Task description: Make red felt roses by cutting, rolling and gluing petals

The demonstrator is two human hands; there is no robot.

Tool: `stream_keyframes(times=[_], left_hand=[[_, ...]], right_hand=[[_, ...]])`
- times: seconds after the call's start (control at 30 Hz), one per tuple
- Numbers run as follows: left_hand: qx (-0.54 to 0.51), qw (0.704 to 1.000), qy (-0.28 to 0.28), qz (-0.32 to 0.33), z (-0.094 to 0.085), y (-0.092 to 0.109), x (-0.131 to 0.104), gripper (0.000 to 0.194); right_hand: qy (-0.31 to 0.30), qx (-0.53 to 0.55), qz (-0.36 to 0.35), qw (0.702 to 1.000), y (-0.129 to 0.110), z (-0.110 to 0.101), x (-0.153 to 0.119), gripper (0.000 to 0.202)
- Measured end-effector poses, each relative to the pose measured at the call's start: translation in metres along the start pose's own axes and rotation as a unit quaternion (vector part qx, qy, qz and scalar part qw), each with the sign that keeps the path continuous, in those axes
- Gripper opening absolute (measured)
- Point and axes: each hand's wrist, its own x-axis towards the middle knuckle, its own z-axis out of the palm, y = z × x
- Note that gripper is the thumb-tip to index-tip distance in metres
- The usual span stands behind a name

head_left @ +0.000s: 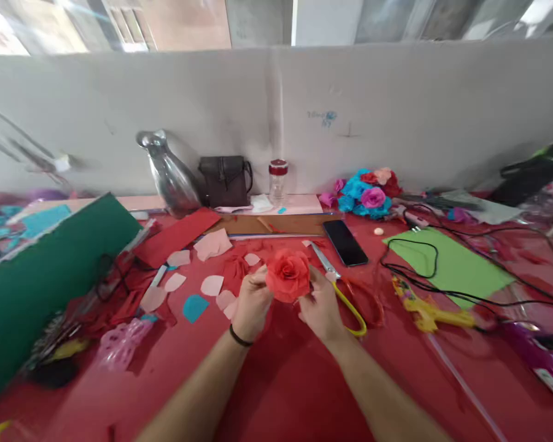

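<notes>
Across red-covered tabletop [304, 393], a paper rose [288, 274] is pinched between left hand [252, 304] and right hand [320, 307], seemingly keeping its petals uncrushed.

6 o'clock: open red tabletop [290, 387], I can pass | 3 o'clock: scissors [356, 318], then glue gun [435, 316] | 12 o'clock: upright bottle [278, 185] | 9 o'clock: green board [55, 282] blocks me

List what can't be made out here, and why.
All head view:
- Underside of the red flower: hidden by its petals
- Some fingertips of left hand and right hand: behind the flower
- Wall writing: small, blurred
- Purple object: cut off, right edge
</notes>
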Motion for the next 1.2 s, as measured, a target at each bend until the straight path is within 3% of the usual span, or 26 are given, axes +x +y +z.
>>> stream_keyframes(times=[0.3,0.47,0.73,1.0,1.2], left_hand=[[-0.013,0.999,0.020,-0.041,0.003,0.001,-0.003,0.010],[-0.126,0.976,0.104,-0.142,0.006,0.010,-0.001,0.016],[-0.174,0.949,0.110,-0.237,0.006,0.013,0.002,0.016],[-0.179,0.943,0.118,-0.256,0.013,0.008,-0.004,0.018],[-0.148,0.955,0.117,-0.230,0.018,0.005,-0.006,0.023]], right_hand=[[-0.010,0.011,0.032,0.999,0.008,0.004,0.001,0.006],[0.004,0.053,0.104,0.993,-0.003,0.002,0.003,0.012],[0.033,0.156,0.197,0.967,-0.004,0.001,0.007,0.020],[0.051,0.185,0.221,0.956,-0.006,0.000,0.009,0.024],[0.068,0.192,0.239,0.950,-0.003,0.001,0.007,0.026]])
